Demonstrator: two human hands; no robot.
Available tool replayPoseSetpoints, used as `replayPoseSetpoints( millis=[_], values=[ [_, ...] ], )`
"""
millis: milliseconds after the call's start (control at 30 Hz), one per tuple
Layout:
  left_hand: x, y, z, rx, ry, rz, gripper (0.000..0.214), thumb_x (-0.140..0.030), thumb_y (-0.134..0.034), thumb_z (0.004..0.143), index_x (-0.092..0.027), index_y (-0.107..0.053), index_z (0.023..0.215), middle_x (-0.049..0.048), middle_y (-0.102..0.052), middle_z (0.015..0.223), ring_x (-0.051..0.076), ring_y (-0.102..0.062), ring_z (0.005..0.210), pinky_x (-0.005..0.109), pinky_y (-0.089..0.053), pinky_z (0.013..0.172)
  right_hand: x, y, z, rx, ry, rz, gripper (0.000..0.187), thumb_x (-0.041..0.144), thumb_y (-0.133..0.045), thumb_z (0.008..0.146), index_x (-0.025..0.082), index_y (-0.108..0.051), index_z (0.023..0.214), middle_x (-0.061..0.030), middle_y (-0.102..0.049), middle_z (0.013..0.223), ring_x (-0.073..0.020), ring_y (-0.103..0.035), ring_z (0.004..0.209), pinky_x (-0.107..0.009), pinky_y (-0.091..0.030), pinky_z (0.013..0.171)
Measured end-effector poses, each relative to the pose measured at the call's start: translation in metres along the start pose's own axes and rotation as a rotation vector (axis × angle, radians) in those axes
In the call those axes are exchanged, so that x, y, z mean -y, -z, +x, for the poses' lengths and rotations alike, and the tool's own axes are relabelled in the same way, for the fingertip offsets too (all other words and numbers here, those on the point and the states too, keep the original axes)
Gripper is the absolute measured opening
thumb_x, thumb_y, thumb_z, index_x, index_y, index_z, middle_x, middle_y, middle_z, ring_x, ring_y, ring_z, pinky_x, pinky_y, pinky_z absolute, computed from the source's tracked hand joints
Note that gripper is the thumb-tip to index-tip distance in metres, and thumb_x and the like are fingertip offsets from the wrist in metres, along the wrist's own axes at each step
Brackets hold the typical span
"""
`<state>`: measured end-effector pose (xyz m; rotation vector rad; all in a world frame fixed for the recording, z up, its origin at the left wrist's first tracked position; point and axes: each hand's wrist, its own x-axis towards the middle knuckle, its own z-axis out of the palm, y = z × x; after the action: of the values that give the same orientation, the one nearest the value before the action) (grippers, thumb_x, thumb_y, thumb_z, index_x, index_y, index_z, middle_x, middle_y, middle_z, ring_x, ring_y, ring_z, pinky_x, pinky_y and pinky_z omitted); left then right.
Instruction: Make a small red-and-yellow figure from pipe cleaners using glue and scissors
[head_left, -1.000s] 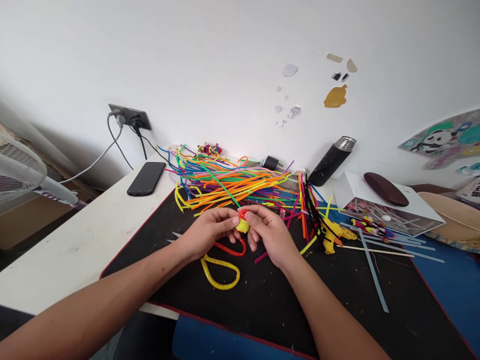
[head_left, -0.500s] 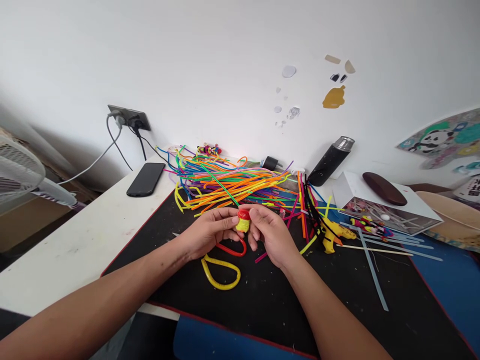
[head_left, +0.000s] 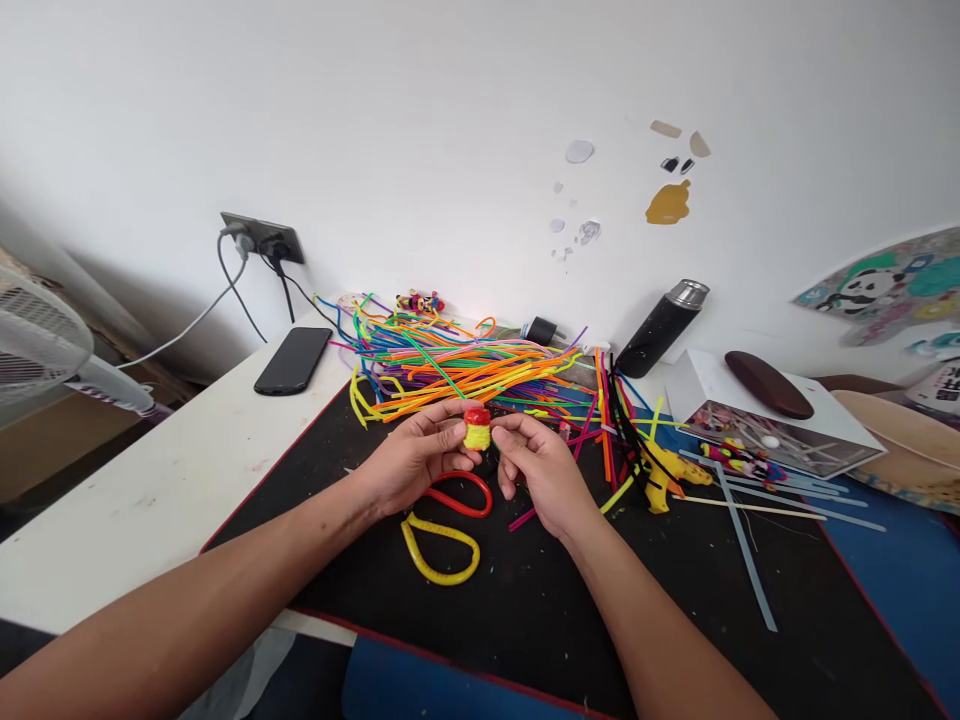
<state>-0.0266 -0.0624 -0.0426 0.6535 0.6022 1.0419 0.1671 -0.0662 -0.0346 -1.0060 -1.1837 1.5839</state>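
Note:
Between my two hands is a small cylinder of wound pipe cleaner (head_left: 478,437), red on top and yellow below. My left hand (head_left: 420,452) pinches its left side between thumb and fingers. On the other side, my right hand (head_left: 536,462) has its thumb and bent fingers at the piece's right edge. A green pipe cleaner (head_left: 431,365) slants down toward the top of the piece; where it ends is hidden. Below my left hand lie scissors with a red handle loop and a yellow handle loop (head_left: 442,580); their blades are mostly covered by that hand.
A pile of coloured pipe cleaners (head_left: 465,375) spreads along the wall. Right of my hands lie a yellow glue gun (head_left: 660,485), pale glue sticks (head_left: 750,560) and a small figure (head_left: 742,463). A black flask (head_left: 664,328), a white box (head_left: 780,400) and a phone (head_left: 294,361) stand or lie around the black mat (head_left: 525,620).
The red and yellow piece has shifted slightly left and turned, showing more of its yellow side. My right thumb has moved down from its red top to its right edge.

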Motion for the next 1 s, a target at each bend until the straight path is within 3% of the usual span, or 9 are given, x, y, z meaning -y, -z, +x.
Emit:
replayPoseSetpoints(
  millis=[500,1000],
  values=[
    [0.0051,0.0005,-0.0002,0.056,-0.010,-0.032,0.039,-0.019,-0.095,0.073,-0.014,-0.078,0.107,0.0049,-0.078,0.087,0.014,-0.076,0.067,0.020,-0.064,0.064,-0.0069,-0.0011,0.0005,0.061,0.014,0.045,0.039,0.052,-0.082,0.083,0.019,-0.061,0.090,0.0103,-0.053,0.051,-0.0087,-0.051,0.037,-0.020,-0.037,0.040],
    [0.0019,-0.0034,-0.0029,0.061,0.064,-0.038,0.036,-0.016,-0.089,0.080,-0.015,-0.080,0.114,0.0083,-0.082,0.095,0.017,-0.079,0.074,0.023,-0.066,0.071,-0.0030,-0.0001,-0.0001,0.044,-0.020,0.106,0.043,0.057,-0.081,0.084,0.020,-0.059,0.082,0.0082,-0.054,0.053,-0.0087,-0.050,0.039,-0.020,-0.038,0.042]
  ],
)
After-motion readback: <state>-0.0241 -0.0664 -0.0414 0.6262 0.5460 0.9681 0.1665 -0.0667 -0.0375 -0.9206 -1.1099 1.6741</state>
